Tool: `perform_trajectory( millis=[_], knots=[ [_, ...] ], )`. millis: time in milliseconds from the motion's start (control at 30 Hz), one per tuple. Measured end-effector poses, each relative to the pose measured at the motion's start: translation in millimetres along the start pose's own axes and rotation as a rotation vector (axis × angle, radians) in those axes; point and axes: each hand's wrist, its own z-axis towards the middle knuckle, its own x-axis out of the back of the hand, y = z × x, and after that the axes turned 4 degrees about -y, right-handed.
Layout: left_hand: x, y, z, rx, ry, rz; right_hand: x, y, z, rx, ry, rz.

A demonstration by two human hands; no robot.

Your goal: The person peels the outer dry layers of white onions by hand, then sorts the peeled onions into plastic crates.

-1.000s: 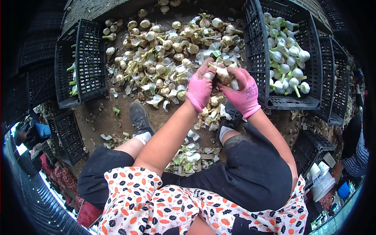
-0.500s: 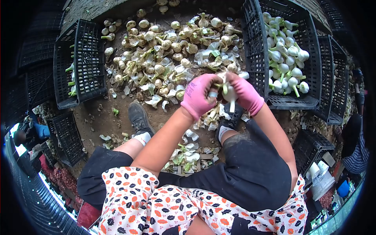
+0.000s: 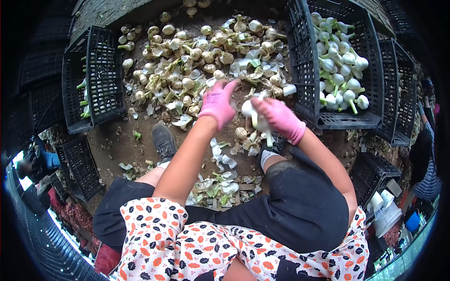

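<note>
Both of my hands wear pink gloves. My left hand (image 3: 219, 104) is empty, its fingers stretched forward and apart at the near edge of the pile of unpeeled garlic (image 3: 187, 68). In my right hand (image 3: 281, 120) are peeled garlic bulbs; one white bulb (image 3: 248, 108) shows beyond the fingertips, and a pale stem blurred by motion hangs below the palm. Dirt-brown garlic bulbs (image 3: 241, 133) and loose skins lie on the ground just under the hands.
At the right stands a black crate (image 3: 347, 122) holding clean white garlic. Another black crate (image 3: 107, 100) with green stems is at the left. Peelings (image 3: 220, 189) lie between my legs. A person in a striped garment (image 3: 425, 185) is at the far right, beside white buckets (image 3: 385, 215).
My hands have come apart. The left has let go of the garlic and moved left toward the pile, its fingers spreading; the right keeps the peeled garlic.
</note>
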Motion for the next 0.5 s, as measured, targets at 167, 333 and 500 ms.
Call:
perform_trajectory(
  millis=[167, 333, 500],
  knots=[
    [6, 30, -35, -0.275, 0.051, -0.795, 9, 30, 19, 0.271, 0.269, -0.271],
    [9, 27, -30, -0.264, 0.344, -0.574, 1, 4, 6, 0.170, 0.155, 0.140],
    [16, 30, -35, -0.445, 0.448, -0.346, -13, -24, -13, 0.164, 0.411, -0.565]
  ],
)
